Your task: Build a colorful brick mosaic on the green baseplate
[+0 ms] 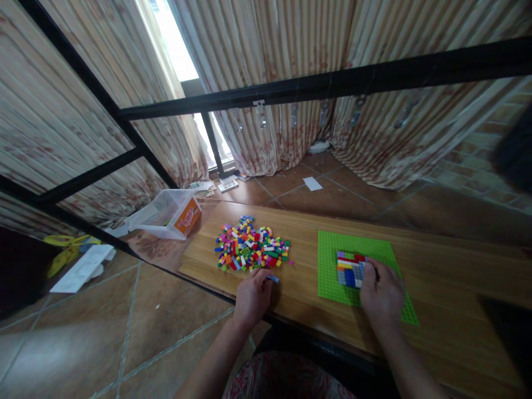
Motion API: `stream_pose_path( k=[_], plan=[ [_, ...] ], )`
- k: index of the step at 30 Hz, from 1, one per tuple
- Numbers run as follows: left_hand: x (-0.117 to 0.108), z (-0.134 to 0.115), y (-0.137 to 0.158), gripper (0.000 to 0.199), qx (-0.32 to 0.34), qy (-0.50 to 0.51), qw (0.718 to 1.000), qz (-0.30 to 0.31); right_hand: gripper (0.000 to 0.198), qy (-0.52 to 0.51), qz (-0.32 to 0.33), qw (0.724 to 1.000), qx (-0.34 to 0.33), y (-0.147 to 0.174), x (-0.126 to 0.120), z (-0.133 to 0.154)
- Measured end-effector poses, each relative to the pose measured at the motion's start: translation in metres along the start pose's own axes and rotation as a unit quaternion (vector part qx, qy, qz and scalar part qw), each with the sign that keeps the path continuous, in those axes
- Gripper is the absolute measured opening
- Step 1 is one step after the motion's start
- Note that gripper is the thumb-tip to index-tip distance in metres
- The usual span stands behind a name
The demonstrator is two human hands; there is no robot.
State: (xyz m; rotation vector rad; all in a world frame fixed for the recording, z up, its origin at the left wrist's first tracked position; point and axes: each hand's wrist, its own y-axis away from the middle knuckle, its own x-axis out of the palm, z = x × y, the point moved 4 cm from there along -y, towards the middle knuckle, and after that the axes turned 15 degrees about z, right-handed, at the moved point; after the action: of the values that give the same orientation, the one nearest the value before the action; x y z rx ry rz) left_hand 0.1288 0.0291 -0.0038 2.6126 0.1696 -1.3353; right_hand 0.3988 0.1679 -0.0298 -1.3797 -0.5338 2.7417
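Pinched in the fingers of my left hand (252,296) is a small blue-grey toy brick (272,279), just in front of a pile of mixed toy bricks (253,244). My right hand (382,291) is curled over the right edge of a flat block of joined toy bricks (349,270), coloured red, white, yellow, blue and grey. That block sits on a green studded baseplate (332,241). The right fingertips are partly hidden, and the hand covers part of the baseplate.
The wooden table (303,288) carries the pile and baseplate. Beyond its left end stands a clear plastic bin (162,213) with an orange label. A black metal rail (291,88) runs before the curtains. A white paper (312,184) lies on the tiled floor.
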Motion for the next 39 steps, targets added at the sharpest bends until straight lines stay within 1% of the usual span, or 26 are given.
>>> stream_pose_path(
  k=[9,14,17,20,22,25,28,30,34,39],
  plan=[
    [0.001,0.003,0.002,0.018,0.008,0.022,1.0,-0.012,0.056,0.011,-0.001,1.0,-0.018,0.0,0.0,-0.003],
    [0.0,0.005,0.003,0.023,0.025,0.055,0.997,-0.042,0.056,0.012,0.001,1.0,-0.025,0.0,0.002,-0.006],
    [-0.005,0.011,0.006,0.022,0.035,0.08,0.993,-0.082,0.055,0.007,-0.002,1.0,-0.021,0.0,0.002,-0.004],
    [-0.02,0.025,0.009,0.02,0.0,0.09,0.985,-0.146,0.053,-0.009,-0.003,1.0,-0.008,0.001,0.0,0.0],
    [-0.034,0.039,0.01,0.022,-0.051,0.086,0.977,-0.188,0.052,-0.026,-0.003,1.0,0.001,0.001,-0.001,0.003],
    [-0.054,0.058,0.008,0.03,-0.127,0.043,0.965,-0.225,0.05,-0.049,-0.013,0.999,0.014,0.001,-0.003,0.005],
    [-0.066,0.07,0.004,0.036,-0.18,-0.029,0.96,-0.211,0.049,-0.068,-0.02,0.997,0.018,0.001,-0.005,0.005],
    [-0.067,0.074,0.001,0.035,-0.192,-0.058,0.961,-0.188,0.049,-0.075,-0.021,0.997,0.021,0.002,-0.006,0.006],
    [-0.064,0.077,-0.004,0.03,-0.189,-0.073,0.964,-0.174,0.047,-0.076,-0.018,0.997,0.021,0.003,-0.007,0.007],
    [-0.062,0.078,-0.007,0.026,-0.166,-0.041,0.97,-0.176,0.047,-0.073,-0.018,0.997,0.019,0.003,-0.007,0.005]
  ],
)
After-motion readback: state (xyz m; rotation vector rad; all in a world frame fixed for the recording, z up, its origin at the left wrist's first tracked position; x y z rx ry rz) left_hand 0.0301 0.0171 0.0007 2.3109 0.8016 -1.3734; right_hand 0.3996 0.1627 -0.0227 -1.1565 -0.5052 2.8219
